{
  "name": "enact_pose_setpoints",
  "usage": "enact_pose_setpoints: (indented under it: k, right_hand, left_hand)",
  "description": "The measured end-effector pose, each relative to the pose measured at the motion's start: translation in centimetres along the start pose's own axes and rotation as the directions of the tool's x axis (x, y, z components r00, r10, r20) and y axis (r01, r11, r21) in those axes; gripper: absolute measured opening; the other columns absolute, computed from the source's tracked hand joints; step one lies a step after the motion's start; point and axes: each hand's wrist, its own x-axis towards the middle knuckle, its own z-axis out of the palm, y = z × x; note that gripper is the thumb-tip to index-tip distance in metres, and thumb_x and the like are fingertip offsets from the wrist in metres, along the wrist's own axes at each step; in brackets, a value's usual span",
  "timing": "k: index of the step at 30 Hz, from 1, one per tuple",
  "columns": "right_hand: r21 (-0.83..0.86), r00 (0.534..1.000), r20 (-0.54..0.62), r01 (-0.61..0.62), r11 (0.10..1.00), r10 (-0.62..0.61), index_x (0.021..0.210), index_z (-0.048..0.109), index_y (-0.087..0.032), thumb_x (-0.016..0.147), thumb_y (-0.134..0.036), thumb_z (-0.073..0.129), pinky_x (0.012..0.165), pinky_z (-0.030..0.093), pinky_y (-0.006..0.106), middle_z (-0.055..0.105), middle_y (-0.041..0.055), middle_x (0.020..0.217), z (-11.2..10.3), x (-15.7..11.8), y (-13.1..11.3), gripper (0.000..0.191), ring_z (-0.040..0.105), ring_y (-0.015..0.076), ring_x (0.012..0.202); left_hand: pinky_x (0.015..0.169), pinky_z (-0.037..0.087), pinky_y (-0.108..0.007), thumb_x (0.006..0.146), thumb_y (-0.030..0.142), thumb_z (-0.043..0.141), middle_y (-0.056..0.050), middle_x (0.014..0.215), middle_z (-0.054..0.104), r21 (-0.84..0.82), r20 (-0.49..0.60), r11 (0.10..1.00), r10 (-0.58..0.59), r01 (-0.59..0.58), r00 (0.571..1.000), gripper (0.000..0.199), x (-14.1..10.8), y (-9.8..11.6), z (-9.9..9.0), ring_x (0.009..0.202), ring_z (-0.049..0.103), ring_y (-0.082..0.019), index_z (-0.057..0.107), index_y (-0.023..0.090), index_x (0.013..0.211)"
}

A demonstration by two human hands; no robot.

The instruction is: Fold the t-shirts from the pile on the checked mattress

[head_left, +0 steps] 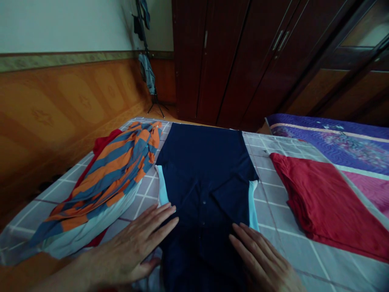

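While both hands rest flat at its sides, the navy shirt (209, 158) runs lengthwise away between them.

The shirt lies on the checked sheet (272, 207), its long axis pointing nearly straight ahead, its near end running out of view. Left hand (138, 243) and right hand (261, 257) touch opposite side edges of the nearer part, fingers extended and pinching nothing; the right thumb is hidden. Neither hand is clearly nearer its midline. Pale blue strips (163, 186) show along both sides, just beyond the fingertips.
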Motion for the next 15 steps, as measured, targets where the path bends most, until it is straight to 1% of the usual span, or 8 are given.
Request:
enact_pose_setpoints:
  k: [2, 4, 6, 9, 11, 13, 15]
  right_hand:
    - [-0.034, 1.0, 0.013, -0.017, 0.999, 0.017, 0.134, 0.048, -0.014, 0.078, -0.008, 0.043, 0.09, 0.052, 0.039, 0.048, 0.0142, 0.138, 0.9, -1.4, 0.7, 0.056, 0.046, 0.0273, 0.126]
    - [-0.059, 0.999, 0.043, -0.01, 0.998, 0.012, 0.133, 0.049, -0.014, 0.079, -0.008, 0.044, 0.09, 0.052, 0.04, 0.047, 0.0153, 0.139, 1.2, -2.1, 1.4, 0.055, 0.046, 0.0287, 0.126]
    - [-0.088, 0.998, 0.058, -0.019, 0.996, 0.024, 0.132, 0.05, -0.015, 0.078, -0.005, 0.043, 0.091, 0.052, 0.04, 0.049, 0.0143, 0.137, 1.0, -1.9, 2.0, 0.055, 0.048, 0.0283, 0.125]
    - [-0.092, 0.998, 0.059, -0.032, 0.995, 0.038, 0.131, 0.051, -0.017, 0.076, 0.0, 0.04, 0.088, 0.054, 0.038, 0.054, 0.0111, 0.133, 0.5, -0.7, 2.6, 0.058, 0.054, 0.0252, 0.119]
    - [-0.043, 0.998, 0.051, -0.04, 0.998, 0.042, 0.122, 0.058, -0.018, 0.074, 0.002, 0.039, 0.086, 0.055, 0.036, 0.06, 0.0097, 0.126, 0.2, 0.3, 2.9, 0.055, 0.059, 0.0231, 0.113]
    - [0.058, 0.997, 0.042, -0.07, 0.996, 0.067, 0.106, 0.066, -0.019, 0.07, 0.003, 0.039, 0.087, 0.054, 0.036, 0.065, 0.0082, 0.118, 0.0, 1.3, 3.0, 0.05, 0.062, 0.0213, 0.107]
    - [0.181, 0.993, 0.036, -0.121, 0.976, 0.116, 0.093, 0.068, -0.019, 0.063, 0.002, 0.039, 0.088, 0.053, 0.036, 0.069, 0.0073, 0.111, -0.5, 2.0, 3.0, 0.046, 0.064, 0.0207, 0.103]
  left_hand:
    - [0.111, 0.031, -0.049, 0.073, 0.002, 0.05, -0.011, 0.153, 0.024, 0.066, -0.016, 0.998, -0.012, 0.013, 1.0, 0.084, -0.1, -0.7, 0.7, 0.139, 0.026, -0.029, 0.017, 0.019, 0.149]
    - [0.112, 0.03, -0.046, 0.073, -0.002, 0.045, -0.009, 0.152, 0.029, 0.12, -0.023, 0.993, 0.002, 0.001, 1.0, 0.081, 0.2, -1.5, 1.2, 0.138, 0.029, -0.026, 0.022, 0.02, 0.148]
    - [0.112, 0.032, -0.043, 0.072, -0.007, 0.039, -0.008, 0.15, 0.034, 0.16, -0.036, 0.987, 0.018, -0.012, 0.999, 0.08, 0.6, -2.2, 1.4, 0.137, 0.031, -0.024, 0.027, 0.021, 0.146]
    - [0.11, 0.035, -0.039, 0.073, -0.01, 0.033, -0.006, 0.147, 0.039, 0.183, -0.068, 0.982, 0.055, -0.042, 0.996, 0.081, 1.4, -3.3, 1.5, 0.136, 0.034, -0.02, 0.025, 0.022, 0.146]
    - [0.11, 0.036, -0.039, 0.072, -0.011, 0.03, -0.005, 0.145, 0.043, 0.189, -0.089, 0.978, 0.105, -0.087, 0.99, 0.081, 2.0, -4.0, 1.6, 0.135, 0.036, -0.019, 0.028, 0.022, 0.146]
    - [0.108, 0.038, -0.039, 0.067, -0.01, 0.032, -0.005, 0.141, 0.048, 0.177, -0.092, 0.974, 0.159, -0.141, 0.983, 0.081, 2.4, -4.6, 1.6, 0.133, 0.038, -0.019, 0.035, 0.021, 0.142]
    - [0.105, 0.041, -0.04, 0.062, -0.007, 0.035, -0.005, 0.136, 0.053, 0.126, -0.066, 0.976, 0.184, -0.175, 0.981, 0.081, 2.7, -4.7, 1.2, 0.13, 0.044, -0.019, 0.042, 0.021, 0.137]
